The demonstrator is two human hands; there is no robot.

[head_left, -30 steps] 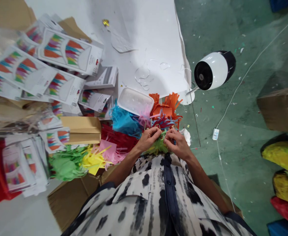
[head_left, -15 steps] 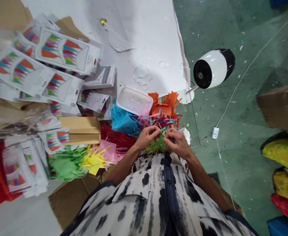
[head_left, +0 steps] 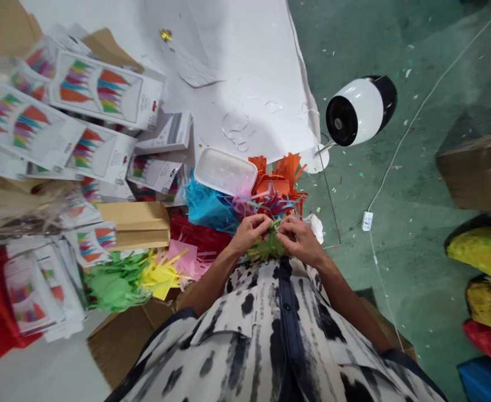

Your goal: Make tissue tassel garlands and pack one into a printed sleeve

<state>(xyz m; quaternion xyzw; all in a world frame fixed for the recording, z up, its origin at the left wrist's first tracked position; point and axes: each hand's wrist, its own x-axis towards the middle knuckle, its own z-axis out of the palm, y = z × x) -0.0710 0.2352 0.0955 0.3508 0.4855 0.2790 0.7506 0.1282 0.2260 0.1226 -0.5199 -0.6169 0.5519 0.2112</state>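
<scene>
My left hand (head_left: 249, 231) and my right hand (head_left: 298, 240) meet close to my chest, both pinched on a bundle of green fringed paper (head_left: 266, 248). The fingertips of the two hands almost touch above it. Just beyond my hands lie piles of fringed tissue paper: blue (head_left: 207, 206), orange (head_left: 281, 176), red (head_left: 197, 234), pink (head_left: 184, 259), yellow (head_left: 157, 276) and light green (head_left: 111, 285).
A white plastic tray (head_left: 226, 170) sits by the orange paper on a white sheet (head_left: 245, 67). Printed packaging cards (head_left: 99, 92) are stacked at the left, with a brown box (head_left: 134, 223). A white desk fan (head_left: 358, 111) and cable (head_left: 396, 162) stand on the green floor; coloured bags (head_left: 482, 251) lie at the right.
Both hands stay on the green fringed paper, their fingers shifting slightly closer together. The view has tilted a little, so everything sits slightly higher and to the left.
</scene>
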